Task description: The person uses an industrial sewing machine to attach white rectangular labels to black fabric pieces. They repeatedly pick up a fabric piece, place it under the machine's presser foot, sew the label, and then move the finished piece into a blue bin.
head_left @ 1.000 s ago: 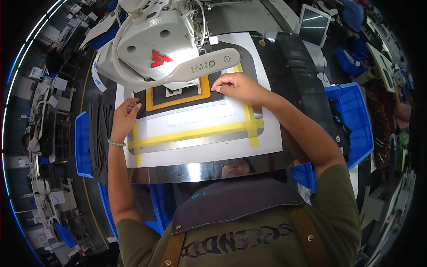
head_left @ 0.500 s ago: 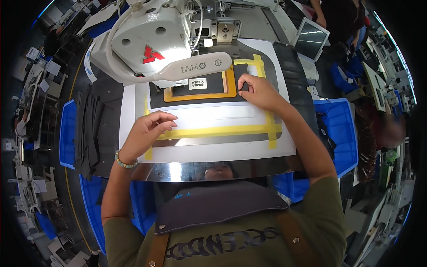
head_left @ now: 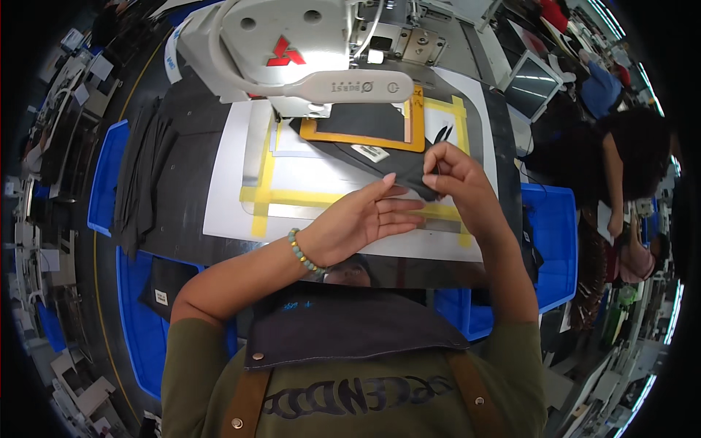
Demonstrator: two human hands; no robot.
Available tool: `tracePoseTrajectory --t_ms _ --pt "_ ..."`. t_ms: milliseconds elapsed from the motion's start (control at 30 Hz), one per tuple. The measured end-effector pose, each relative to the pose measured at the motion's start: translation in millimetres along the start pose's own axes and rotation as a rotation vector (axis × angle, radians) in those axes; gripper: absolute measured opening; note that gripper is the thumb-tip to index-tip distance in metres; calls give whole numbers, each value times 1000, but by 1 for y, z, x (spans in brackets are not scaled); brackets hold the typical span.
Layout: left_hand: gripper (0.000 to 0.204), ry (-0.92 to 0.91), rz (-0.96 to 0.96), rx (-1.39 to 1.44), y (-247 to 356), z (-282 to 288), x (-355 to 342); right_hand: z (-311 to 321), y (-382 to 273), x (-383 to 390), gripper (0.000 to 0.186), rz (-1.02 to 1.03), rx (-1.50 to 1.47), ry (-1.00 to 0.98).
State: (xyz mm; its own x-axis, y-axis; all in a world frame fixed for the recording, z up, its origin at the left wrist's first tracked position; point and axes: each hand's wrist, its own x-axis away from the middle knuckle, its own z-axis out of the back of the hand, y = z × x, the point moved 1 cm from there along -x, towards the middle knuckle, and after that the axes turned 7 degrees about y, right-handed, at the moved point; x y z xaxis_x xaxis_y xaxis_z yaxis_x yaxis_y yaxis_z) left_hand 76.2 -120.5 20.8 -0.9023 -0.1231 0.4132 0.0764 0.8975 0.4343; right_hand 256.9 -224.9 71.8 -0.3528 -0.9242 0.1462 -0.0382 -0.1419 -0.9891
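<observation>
My right hand [head_left: 464, 179] is closed, its thumb and fingers pinching the near corner of a dark grey fabric piece [head_left: 398, 162]. A slim black tool with two points [head_left: 443, 133] sticks up beside its fingers; whether it is tweezers or snips I cannot tell. My left hand [head_left: 354, 223] is open, palm turned up, its fingers stretched toward that corner. The fabric lies slantwise and partly under an orange rectangular frame [head_left: 358, 140]. A small white label [head_left: 370, 152] shows on the fabric, just below the frame.
A white sewing machine head [head_left: 281, 44] with a grey control handle [head_left: 358, 87] overhangs the frame. Yellow tape [head_left: 307, 196] borders the white work sheet [head_left: 226, 182]. Dark fabric pieces [head_left: 139, 175] hang at the left. Blue bins [head_left: 551, 255] flank the table; a screen [head_left: 533, 84] stands at far right.
My right hand has come nearer, drawing the fabric corner toward me; the fabric and label now slant out below the frame. My left hand has moved right and opened. The view has shifted.
</observation>
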Motion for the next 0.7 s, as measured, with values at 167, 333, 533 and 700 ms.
tracePoseTrajectory --t_ms 167,333,533,700 --pt "36 184 -264 15 2 17 5 -37 -34 31 14 121 352 -542" --pt "41 619 -652 -586 12 63 64 -14 -16 24 17 91 279 -330" --pt "48 1595 -1488 -734 56 146 242 16 24 -2 17 85 168 -60" --pt "39 1653 -1603 -304 20 251 369 15 21 -1 19 91 198 -153"
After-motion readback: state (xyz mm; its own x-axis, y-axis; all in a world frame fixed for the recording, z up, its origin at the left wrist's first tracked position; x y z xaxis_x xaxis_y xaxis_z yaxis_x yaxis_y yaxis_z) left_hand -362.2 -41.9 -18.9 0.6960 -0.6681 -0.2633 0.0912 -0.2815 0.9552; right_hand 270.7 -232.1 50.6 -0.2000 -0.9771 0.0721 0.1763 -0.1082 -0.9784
